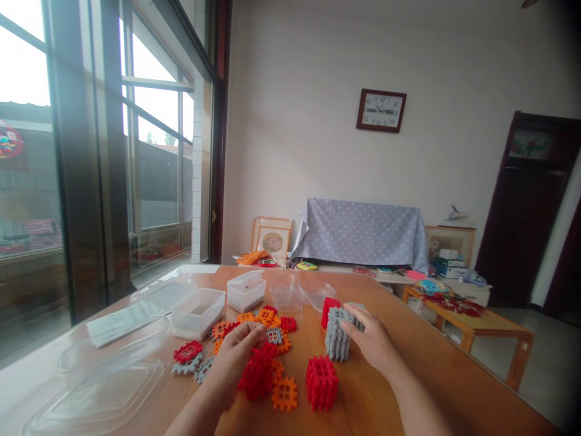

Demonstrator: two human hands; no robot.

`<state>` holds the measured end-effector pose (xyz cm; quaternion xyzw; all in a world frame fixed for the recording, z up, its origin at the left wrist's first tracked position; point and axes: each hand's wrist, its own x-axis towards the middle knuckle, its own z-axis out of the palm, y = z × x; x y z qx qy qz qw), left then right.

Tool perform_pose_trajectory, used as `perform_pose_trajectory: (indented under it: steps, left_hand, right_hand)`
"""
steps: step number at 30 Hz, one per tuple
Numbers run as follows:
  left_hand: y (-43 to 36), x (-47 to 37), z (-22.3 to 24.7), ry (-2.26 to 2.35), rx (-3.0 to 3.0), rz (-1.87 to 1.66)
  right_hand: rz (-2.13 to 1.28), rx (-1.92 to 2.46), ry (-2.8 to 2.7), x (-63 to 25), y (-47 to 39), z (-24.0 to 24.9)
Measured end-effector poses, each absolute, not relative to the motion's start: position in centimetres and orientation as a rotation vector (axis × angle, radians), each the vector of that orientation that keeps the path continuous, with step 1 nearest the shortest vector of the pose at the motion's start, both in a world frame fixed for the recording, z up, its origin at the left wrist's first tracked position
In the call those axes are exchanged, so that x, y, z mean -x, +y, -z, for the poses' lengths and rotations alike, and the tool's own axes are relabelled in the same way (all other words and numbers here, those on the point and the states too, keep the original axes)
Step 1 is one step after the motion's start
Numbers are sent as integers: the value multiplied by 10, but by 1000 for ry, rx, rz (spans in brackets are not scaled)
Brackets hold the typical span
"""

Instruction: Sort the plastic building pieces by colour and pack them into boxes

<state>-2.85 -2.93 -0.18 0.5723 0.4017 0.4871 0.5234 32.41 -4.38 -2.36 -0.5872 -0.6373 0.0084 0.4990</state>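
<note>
My left hand (241,340) is closed in a pinch over the pile of plastic pieces; what is between its fingertips, if anything, is hidden. Just below it stands a block of red notched window-shaped tiles (255,378). To the right, my right hand (370,334) has its thumb and fingers curled round grey notched tiles, at the top of a standing grey stack (338,336). More grey tiles (357,309) show partly behind those fingers. Nearer me is a separate red stack (322,383), and another red stack (330,309) stands behind the grey one.
Loose orange tiles (285,393) and grey tiles (185,364) lie around my left hand. Behind are clear plastic boxes (198,312). Transparent lids (97,393) and a written paper sheet (122,322) lie on the left of the wooden table (385,402).
</note>
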Motion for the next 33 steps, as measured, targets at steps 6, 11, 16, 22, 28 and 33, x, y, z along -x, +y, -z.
perform_pose_trajectory:
  steps: [6, 11, 16, 22, 28, 33]
  left_hand:
    - [-18, 31, 12, 1037, -1426, -1209]
    - [-7, 31, 25, 1245, -1709, -1275]
    - [-18, 25, 26, 1398, -2285, -1051]
    - [-32, 17, 22, 1425, -2534, -669]
    - [-30, 15, 18, 1604, -2569, -697]
    - [-31, 5, 20, 1600, -2557, -547]
  right_hand:
    - [-59, 1408, -1449, -318, -52, 22]
    - [161, 1348, -1332, -289, -66, 11]
    - [230, 1211, -1490, -248, -83, -2]
    - [233, 1139, -1563, -233, -88, -4]
    - [180, 1160, -1511, -237, -87, -1]
    - [151, 1155, -1484, -237, -88, 0]
